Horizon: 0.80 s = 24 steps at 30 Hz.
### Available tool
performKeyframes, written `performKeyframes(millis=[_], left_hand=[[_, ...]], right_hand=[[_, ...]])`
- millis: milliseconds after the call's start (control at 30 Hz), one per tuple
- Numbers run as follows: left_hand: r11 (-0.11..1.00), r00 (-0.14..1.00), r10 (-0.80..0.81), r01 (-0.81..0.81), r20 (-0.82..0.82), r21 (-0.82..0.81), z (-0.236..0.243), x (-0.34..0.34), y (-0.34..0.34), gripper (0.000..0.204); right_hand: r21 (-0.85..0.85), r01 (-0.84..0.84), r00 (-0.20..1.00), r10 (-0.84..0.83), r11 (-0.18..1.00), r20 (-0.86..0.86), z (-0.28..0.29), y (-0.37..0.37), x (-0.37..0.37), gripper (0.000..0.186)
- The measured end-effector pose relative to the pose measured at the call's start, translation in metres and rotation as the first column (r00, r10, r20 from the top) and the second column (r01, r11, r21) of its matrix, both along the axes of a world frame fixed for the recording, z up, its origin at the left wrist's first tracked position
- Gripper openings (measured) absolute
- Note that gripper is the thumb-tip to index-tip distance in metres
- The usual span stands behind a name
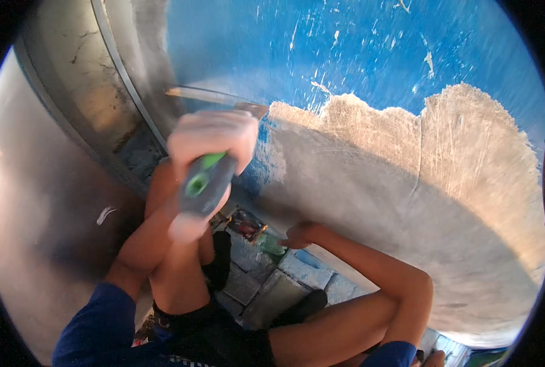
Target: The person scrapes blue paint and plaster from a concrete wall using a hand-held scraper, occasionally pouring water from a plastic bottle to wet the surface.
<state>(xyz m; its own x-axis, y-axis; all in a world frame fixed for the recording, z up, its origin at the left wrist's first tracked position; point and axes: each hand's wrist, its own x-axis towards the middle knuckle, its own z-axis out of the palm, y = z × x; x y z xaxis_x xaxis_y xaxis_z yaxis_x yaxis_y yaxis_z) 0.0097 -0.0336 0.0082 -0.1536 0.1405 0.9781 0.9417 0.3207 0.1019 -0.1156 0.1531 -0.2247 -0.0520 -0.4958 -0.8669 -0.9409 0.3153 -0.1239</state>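
Note:
My left hand, blurred by motion, is closed around the dark grey and green handle of a wide-bladed putty knife. Its long blade lies at the blue-painted wall, with a pale strip along it. To the right of the blade, the paint gives way to a rough beige-grey patch. Low down by the wall's foot, my right hand is in shadow, fingers partly stretched out. Near those fingers lies a crumpled green, see-through plastic item; whether they touch it is unclear.
A dark, reddish object lies beside the green plastic on the grey paved floor. At the left stands a smooth grey curved surface with a small white mark. My bent legs take up the space below the wall.

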Motion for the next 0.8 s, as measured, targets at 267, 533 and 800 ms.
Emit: performKeyframes(millis=[267, 533, 800], left_hand=[[0.994, 0.992, 0.101, -0.103, 0.075, 0.028, 0.001, 0.003, -0.001, 0.091], [0.992, 0.995, 0.012, -0.024, 0.097, 0.123, -0.007, -0.003, -0.002, 0.088], [0.996, 0.991, 0.077, -0.081, 0.111, 0.032, -0.003, -0.004, 0.003, 0.088]], right_hand=[[-0.025, -0.009, 1.0, 0.009, 1.0, -0.022, -0.003, -0.004, 0.0, 0.078], [-0.064, -0.002, 1.0, 0.0, 0.998, -0.026, 0.008, 0.002, 0.003, 0.078], [-0.105, -0.065, 0.997, 0.061, 0.992, -0.038, -0.009, 0.006, -0.004, 0.079]])
